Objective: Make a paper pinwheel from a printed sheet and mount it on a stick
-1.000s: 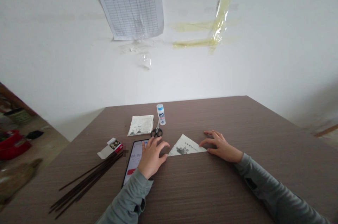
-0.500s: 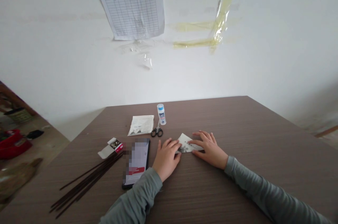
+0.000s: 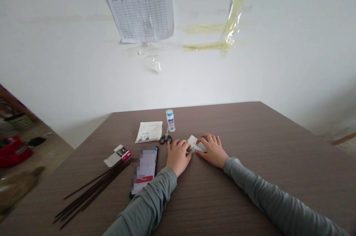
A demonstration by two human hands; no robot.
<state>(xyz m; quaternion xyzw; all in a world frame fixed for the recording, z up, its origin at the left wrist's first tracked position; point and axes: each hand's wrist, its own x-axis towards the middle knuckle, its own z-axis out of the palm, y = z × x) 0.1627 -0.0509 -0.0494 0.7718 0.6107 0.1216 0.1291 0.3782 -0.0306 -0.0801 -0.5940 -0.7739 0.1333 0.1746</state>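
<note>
A small piece of folded paper [image 3: 192,141], white with a grey printed pattern, lies on the brown table between my two hands. Curled fingers of my left hand [image 3: 178,156] grip its left side, with the thumb at the near edge. On the opposite side, my right hand [image 3: 213,151] pinches the paper with thumb and bent fingers. Both hands cover part of the sheet, so its full outline is hidden. Just beyond my left hand are black-handled scissors [image 3: 166,139], their blades next to a glue stick [image 3: 170,121] standing upright.
A flat stack of folded paper [image 3: 148,131] lies left of the scissors. The phone [image 3: 144,169] is beside my left forearm. Further left are several thin dark sticks [image 3: 96,191] and a small opened box [image 3: 118,155]. A white wall [image 3: 211,80] borders the table's far edge.
My right hand has moved left and slightly away from me, closer to my left hand. Fingers of both hands are more bent, and less paper shows between them.
</note>
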